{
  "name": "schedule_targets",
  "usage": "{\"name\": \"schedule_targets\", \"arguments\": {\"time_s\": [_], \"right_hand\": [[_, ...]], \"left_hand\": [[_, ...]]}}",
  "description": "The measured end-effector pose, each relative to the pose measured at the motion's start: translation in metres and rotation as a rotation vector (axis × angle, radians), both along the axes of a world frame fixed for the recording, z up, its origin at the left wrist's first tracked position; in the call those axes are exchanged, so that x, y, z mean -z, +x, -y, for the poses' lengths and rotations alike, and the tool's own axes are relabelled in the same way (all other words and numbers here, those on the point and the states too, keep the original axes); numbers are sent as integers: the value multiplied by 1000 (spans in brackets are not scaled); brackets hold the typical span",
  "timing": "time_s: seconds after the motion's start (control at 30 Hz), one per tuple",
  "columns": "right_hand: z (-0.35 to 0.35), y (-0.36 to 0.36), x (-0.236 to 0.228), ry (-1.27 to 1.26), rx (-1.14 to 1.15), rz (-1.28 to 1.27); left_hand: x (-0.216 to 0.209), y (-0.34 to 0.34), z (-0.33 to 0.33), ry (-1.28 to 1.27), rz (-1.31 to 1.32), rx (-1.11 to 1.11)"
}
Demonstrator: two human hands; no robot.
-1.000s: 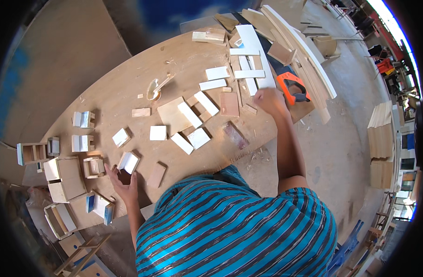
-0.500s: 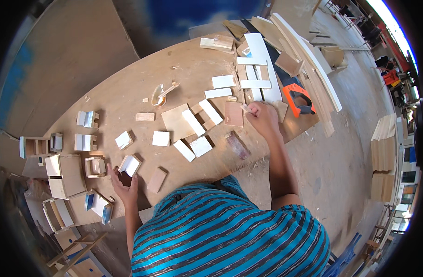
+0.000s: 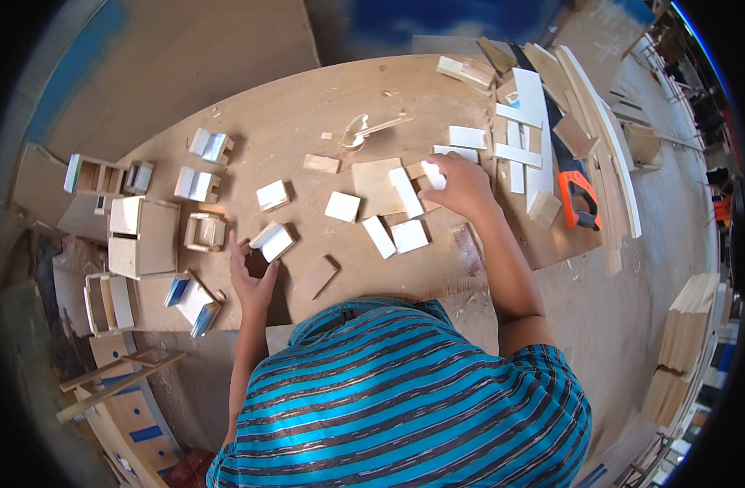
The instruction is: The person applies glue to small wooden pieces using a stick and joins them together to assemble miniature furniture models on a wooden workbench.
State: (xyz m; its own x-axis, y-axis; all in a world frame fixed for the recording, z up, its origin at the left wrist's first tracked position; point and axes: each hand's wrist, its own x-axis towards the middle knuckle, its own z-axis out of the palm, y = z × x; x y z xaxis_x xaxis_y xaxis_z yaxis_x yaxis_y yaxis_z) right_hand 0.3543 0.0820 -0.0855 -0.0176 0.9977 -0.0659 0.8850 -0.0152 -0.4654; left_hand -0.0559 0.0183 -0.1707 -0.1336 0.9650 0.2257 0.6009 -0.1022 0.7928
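Our right hand (image 3: 463, 185) has drawn back across the bench (image 3: 307, 106): a second ago it reached out to the orange-handled saw (image 3: 574, 195), and now it sits nearer us over the cluster of white pieces, so we judge that a piece has been fetched from the far stack and brought in to the working spot. Its fingers (image 3: 445, 167) are curled closed around a small white block (image 3: 433, 174), held at the hand's upper left edge, just above a long white strip (image 3: 406, 192) that lies on a bare plywood square (image 3: 377, 185).

Our left hand (image 3: 253, 281) has hardly moved. Its fingers (image 3: 236, 252) are spread partly open and rest against a small folded white-and-wood piece (image 3: 273, 241) at the near left of the bench; whether they grip it or only steady it we cannot tell.

Between the hands lie loose white squares (image 3: 342, 206) and a brown wooden slat (image 3: 317, 278). Further out to the left stand small finished wooden boxes (image 3: 143, 237) and little frames (image 3: 205, 232). Beyond the right hand lie long white boards (image 3: 528, 122) and stacked planks (image 3: 608, 154), with the saw beside them. Our blue striped shirt (image 3: 405, 398) fills the near edge.
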Motion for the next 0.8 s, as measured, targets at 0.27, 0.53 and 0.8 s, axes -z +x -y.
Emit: {"name": "schedule_targets", "arguments": {"time_s": [0.27, 0.53, 0.8], "right_hand": [[-11, -41, 15, 345, -1, 5], [-1, -108, 9, 142, -348, 45], [-14, -114, 29, -331, -239, -510]], "left_hand": [[-1, 0, -2, 9, -58, -25], [-6, 2, 0, 18, -22, -44], [-10, 1, -1, 22, -72, -43]]}}
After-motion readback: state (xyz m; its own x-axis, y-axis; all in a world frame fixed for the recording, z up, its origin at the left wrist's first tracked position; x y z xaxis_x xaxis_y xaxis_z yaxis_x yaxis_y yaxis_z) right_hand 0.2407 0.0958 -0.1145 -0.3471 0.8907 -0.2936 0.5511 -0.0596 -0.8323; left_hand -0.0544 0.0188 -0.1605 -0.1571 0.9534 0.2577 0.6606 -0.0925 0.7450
